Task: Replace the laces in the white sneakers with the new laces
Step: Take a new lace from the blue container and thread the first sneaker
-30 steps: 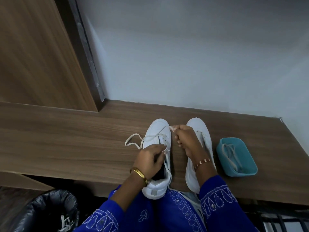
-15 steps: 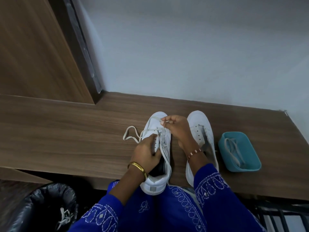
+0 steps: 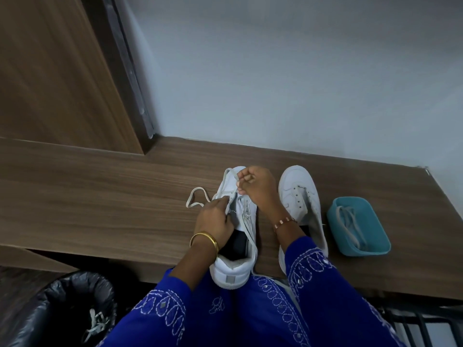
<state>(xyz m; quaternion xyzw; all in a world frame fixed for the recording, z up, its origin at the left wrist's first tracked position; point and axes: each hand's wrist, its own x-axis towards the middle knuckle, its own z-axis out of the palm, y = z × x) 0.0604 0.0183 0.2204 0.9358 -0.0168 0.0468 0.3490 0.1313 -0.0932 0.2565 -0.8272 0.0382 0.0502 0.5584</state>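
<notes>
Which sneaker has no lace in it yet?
The right-hand sneaker, beside the teal tray: its eyelets show bare. The other sneaker has a lace threaded, and both the left hand and right hand are working on it.

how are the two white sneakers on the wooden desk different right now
The left white sneaker has a lace partly threaded through its eyelets, while the right white sneaker shows bare eyelets. Both hands, left and right, work on the left sneaker; the right one lies untouched. Both rest toes toward the wall on the wooden desk.
</notes>
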